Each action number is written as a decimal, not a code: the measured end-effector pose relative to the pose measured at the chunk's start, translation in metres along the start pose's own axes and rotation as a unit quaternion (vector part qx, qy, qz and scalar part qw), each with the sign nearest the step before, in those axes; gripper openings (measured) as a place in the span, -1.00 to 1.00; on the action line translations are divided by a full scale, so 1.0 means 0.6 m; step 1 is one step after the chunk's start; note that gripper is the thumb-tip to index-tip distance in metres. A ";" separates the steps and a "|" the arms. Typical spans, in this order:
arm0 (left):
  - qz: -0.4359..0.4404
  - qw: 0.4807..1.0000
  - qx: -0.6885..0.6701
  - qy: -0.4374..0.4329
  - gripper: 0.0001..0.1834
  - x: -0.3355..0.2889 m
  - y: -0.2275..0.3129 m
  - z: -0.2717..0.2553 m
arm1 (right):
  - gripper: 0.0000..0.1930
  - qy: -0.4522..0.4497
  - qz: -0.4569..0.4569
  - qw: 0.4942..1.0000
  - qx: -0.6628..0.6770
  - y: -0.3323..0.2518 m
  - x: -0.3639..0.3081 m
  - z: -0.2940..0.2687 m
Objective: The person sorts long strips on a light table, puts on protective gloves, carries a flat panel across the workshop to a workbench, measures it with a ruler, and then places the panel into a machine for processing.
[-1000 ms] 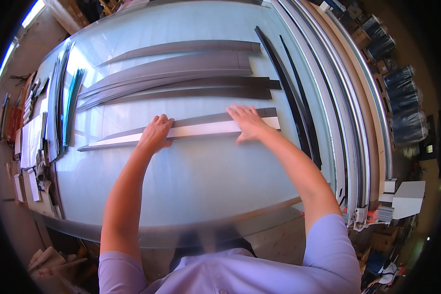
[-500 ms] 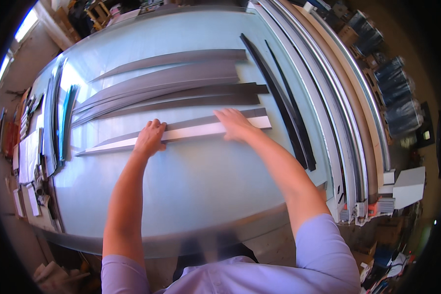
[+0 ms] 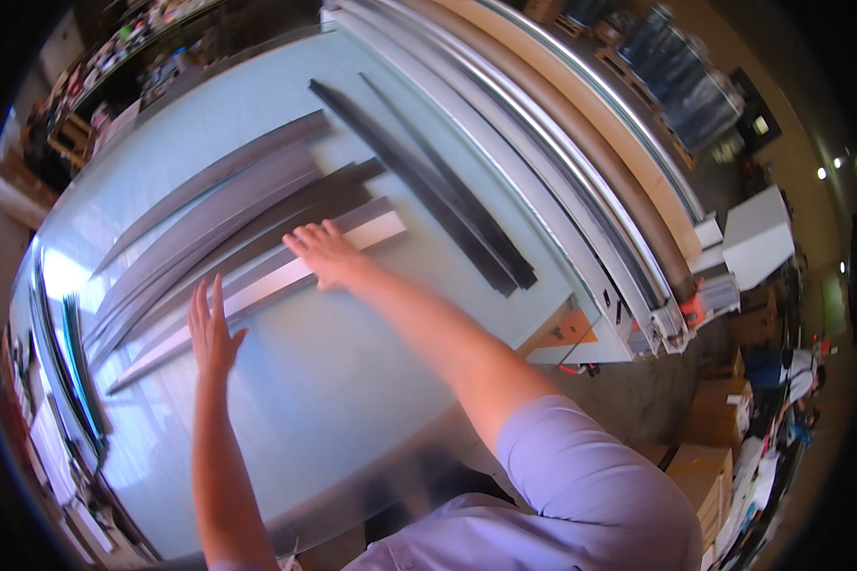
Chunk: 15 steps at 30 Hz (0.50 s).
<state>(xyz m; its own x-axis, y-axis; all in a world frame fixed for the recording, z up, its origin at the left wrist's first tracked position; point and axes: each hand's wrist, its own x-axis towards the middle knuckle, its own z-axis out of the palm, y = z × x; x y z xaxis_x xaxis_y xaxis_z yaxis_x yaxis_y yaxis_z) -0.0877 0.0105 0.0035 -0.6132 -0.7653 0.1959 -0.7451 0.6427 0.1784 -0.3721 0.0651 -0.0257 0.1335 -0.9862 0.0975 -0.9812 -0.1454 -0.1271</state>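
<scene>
Up toward the far edge goes the long, narrow grey strip with a white band [image 3: 376, 231], now close beside its neighbours, and the left hand [image 3: 213, 338] comes off its hold! That hand is open, fingers up and thumb out, over the strip's left half; whether it touches is hard to tell. And the right hand [image 3: 328, 257] stays across the strip toward its right end, fingers loosely spread, so only this hand appears to steady it. Just beyond, a flat dark grey-brown strip [image 3: 331, 197] lies alongside, the gap nearly gone; farther out, overlapping wide grey strips [image 3: 248, 195] fan toward the left edge of the pale bluish, glossy table [image 3: 352, 381]. Two long, slim black strips [image 3: 428, 195] slant near the right edge, beside silvery metal rails [image 3: 543, 195]. Away at the left edge, thin teal strips [image 3: 82, 366]!
</scene>
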 end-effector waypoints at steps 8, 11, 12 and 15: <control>-0.047 0.989 -0.135 0.030 -0.27 -0.384 0.258 0.045 | -0.67 0.182 0.163 0.946 0.213 -0.153 -0.443 0.073; -0.066 0.991 -0.117 0.021 -0.28 -0.407 0.291 0.023 | -0.60 0.156 0.230 0.942 0.188 -0.192 -0.610 0.019; -0.066 0.992 -0.110 0.014 -0.28 -0.407 0.297 0.016 | -0.60 0.156 0.232 0.942 0.186 -0.196 -0.648 -0.002; -0.059 0.994 -0.093 0.000 -0.31 -0.405 0.306 0.021 | -0.61 0.168 0.212 0.947 0.175 -0.195 -0.713 -0.031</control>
<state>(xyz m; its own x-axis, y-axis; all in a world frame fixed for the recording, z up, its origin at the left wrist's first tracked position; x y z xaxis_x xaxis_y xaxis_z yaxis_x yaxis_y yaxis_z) -0.0790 0.3142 -0.0235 -0.5247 -0.8356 0.1625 -0.7504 0.5441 0.3752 -0.3173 0.5053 -0.0341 -0.3709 -0.8899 0.2656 -0.8223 0.1817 -0.5392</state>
